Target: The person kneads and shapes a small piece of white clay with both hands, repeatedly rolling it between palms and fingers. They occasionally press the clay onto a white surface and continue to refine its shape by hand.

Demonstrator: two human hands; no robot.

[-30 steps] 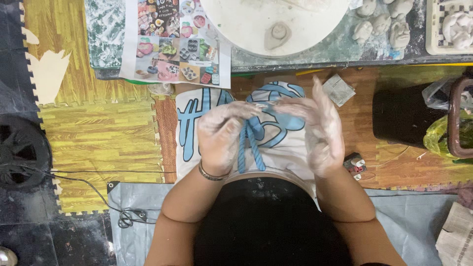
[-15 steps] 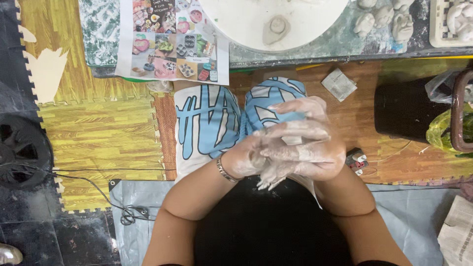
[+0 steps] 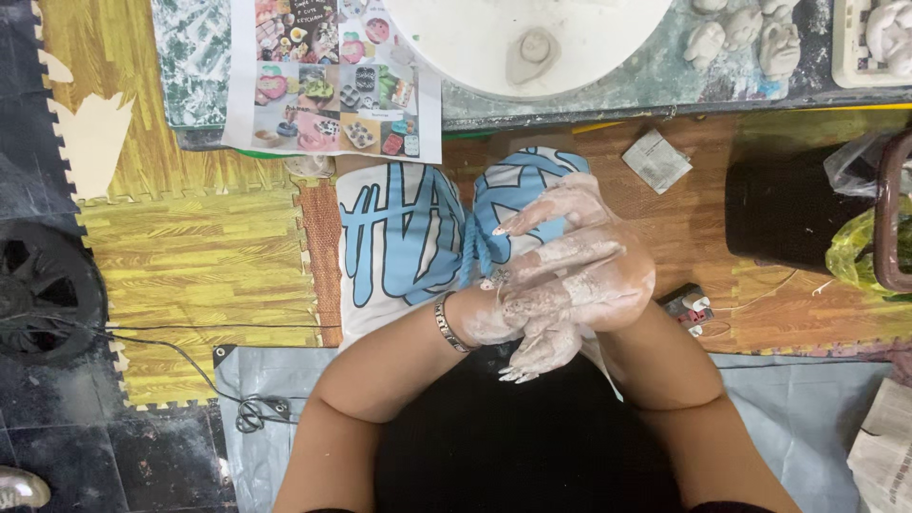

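Pressing clay-coated left hand (image 3: 503, 318) and right hand (image 3: 594, 275) together over the blue-lettered cloth (image 3: 408, 237); can't tell if any clay's inside that closed grip. Wet slip could easily smear the cloth.

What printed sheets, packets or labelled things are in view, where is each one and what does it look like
Printed sheet: hangs over the table edge, upper left; white rectangle, grid of colourful photos.
Cloth bag: on the lap under the clasped hands; white with big blue lettering.
Small packet: on the wood-look mat, upper right of the hands; grey-white, square, creased.
Newspaper: bottom right corner; folded, grey print.
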